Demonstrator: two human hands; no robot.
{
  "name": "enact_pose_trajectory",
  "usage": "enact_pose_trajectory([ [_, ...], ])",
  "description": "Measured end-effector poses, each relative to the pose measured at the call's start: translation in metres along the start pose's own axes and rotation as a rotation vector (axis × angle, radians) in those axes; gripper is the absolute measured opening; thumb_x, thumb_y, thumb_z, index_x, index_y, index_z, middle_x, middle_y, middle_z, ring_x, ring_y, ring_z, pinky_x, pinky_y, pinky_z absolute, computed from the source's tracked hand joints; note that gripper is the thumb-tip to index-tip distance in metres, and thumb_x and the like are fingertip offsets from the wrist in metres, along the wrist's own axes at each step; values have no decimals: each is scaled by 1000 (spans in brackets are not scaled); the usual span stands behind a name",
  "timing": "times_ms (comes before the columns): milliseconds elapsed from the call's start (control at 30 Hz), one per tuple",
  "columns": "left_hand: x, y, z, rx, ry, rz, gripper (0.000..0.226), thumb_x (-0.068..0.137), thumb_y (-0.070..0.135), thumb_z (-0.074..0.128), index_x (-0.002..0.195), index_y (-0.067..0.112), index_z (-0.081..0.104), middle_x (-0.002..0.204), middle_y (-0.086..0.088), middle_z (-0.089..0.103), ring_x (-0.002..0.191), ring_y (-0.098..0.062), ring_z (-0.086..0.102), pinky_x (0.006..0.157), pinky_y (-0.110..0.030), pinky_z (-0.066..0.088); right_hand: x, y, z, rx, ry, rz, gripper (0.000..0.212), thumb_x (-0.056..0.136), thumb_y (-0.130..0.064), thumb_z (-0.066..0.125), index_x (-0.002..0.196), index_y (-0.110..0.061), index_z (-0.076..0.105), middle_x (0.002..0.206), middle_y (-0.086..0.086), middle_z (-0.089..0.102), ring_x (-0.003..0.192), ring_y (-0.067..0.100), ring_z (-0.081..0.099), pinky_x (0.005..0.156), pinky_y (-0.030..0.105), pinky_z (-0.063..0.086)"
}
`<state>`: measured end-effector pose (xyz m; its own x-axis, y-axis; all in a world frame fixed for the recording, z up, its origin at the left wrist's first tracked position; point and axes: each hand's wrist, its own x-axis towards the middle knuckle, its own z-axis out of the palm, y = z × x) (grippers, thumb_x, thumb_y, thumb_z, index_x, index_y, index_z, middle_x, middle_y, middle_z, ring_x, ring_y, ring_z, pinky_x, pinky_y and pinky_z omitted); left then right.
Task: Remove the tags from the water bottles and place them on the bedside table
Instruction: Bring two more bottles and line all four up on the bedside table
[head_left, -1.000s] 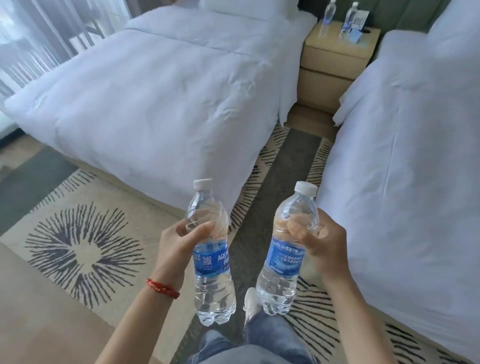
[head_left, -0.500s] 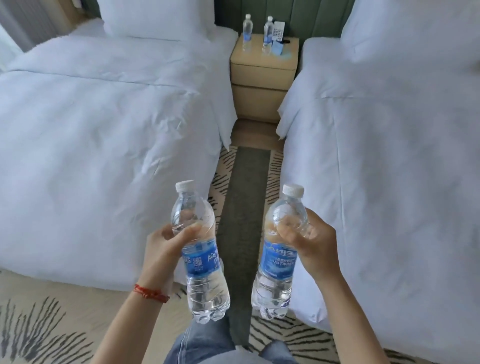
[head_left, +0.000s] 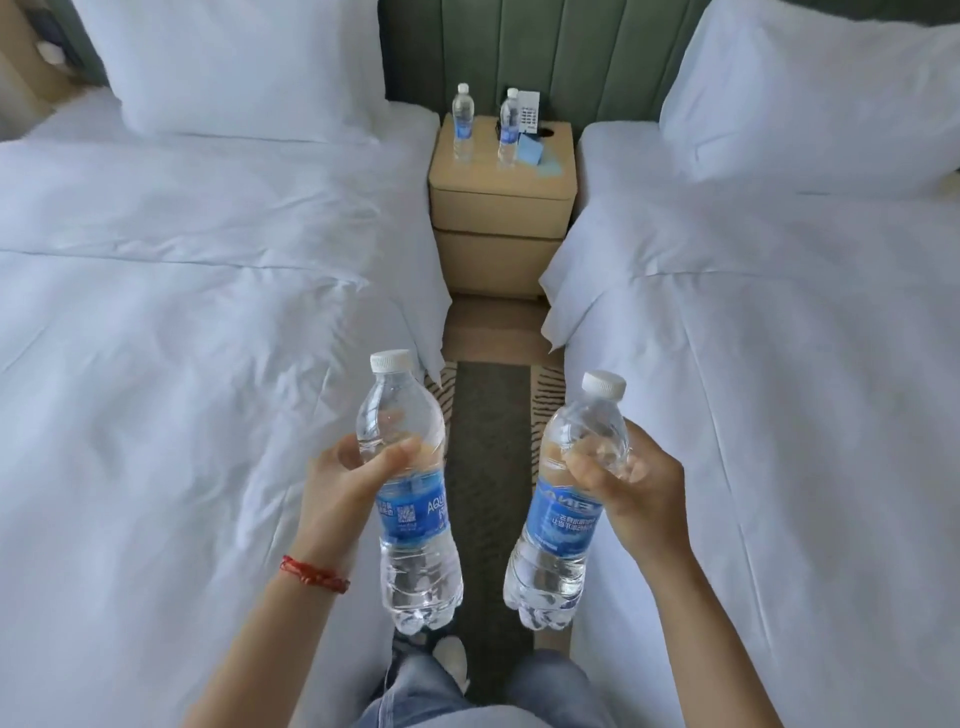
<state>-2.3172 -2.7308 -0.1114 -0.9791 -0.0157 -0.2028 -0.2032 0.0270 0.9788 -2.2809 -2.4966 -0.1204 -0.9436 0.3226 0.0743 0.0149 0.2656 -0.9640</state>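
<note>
Low in the frame's centre, the left hand (head_left: 345, 483) grips one full water bottle (head_left: 410, 499) and the right hand (head_left: 631, 488) another (head_left: 563, 512), each by its shoulder (sensible, since thin plastic likely flexes and feels weighty), with the bedside table (head_left: 501, 202) ahead at upper centre.

Blue-labelled clear bottles (head_left: 413, 499), white beds (head_left: 182, 312), tan bedside table (head_left: 498, 208)
</note>
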Motion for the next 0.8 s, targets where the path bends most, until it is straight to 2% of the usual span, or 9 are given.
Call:
enact_pose_trajectory([
  [67, 35, 6, 1, 4, -8, 4, 41, 50, 50, 68, 82, 24, 72, 82, 2, 74, 76, -15, 70, 66, -29, 52, 28, 3, 9, -6, 10, 9, 27, 58, -55, 65, 75, -35, 61, 73, -23, 68, 73, -3, 64, 55, 7, 46],
  [167, 84, 11, 9, 3, -21, 6, 47, 50, 48, 69, 86, 18, 72, 81, 0, 74, 75, -16, 70, 64, -28, 51, 74, 11, 16, -19, 29, 5, 31, 57, -57, 65, 76, -33, 61, 74, -21, 68, 72, -2, 64, 56, 8, 46],
  [433, 220, 26, 62, -25, -41, 29, 48, 46, 45, 74, 84, 16, 72, 78, 2, 75, 70, -10, 69, 55, -13, 49, 226, 33, 24, -37, -25, -9, 27, 56, -56, 67, 82, -48, 63, 82, -22, 70, 78, 0, 66, 60, 11, 48],
  [600, 315, 57, 101, -20, -18, 82, 49, 49, 46, 74, 90, 18, 72, 86, 1, 74, 79, -13, 69, 58, -17, 51, 344, 33, 24, -8, -40, -37, 30, 55, -53, 70, 84, -47, 63, 82, -22, 69, 77, -1, 65, 60, 11, 48],
  [800, 415, 94, 130, -66, 37, 120, 46, 49, 40, 75, 91, 20, 72, 88, 0, 75, 82, -14, 70, 62, -18, 52, 464, 30, 27, 23, -54, -23, 39, 56, -54, 69, 90, -36, 64, 84, -20, 70, 80, 0, 66, 61, 13, 49],
])
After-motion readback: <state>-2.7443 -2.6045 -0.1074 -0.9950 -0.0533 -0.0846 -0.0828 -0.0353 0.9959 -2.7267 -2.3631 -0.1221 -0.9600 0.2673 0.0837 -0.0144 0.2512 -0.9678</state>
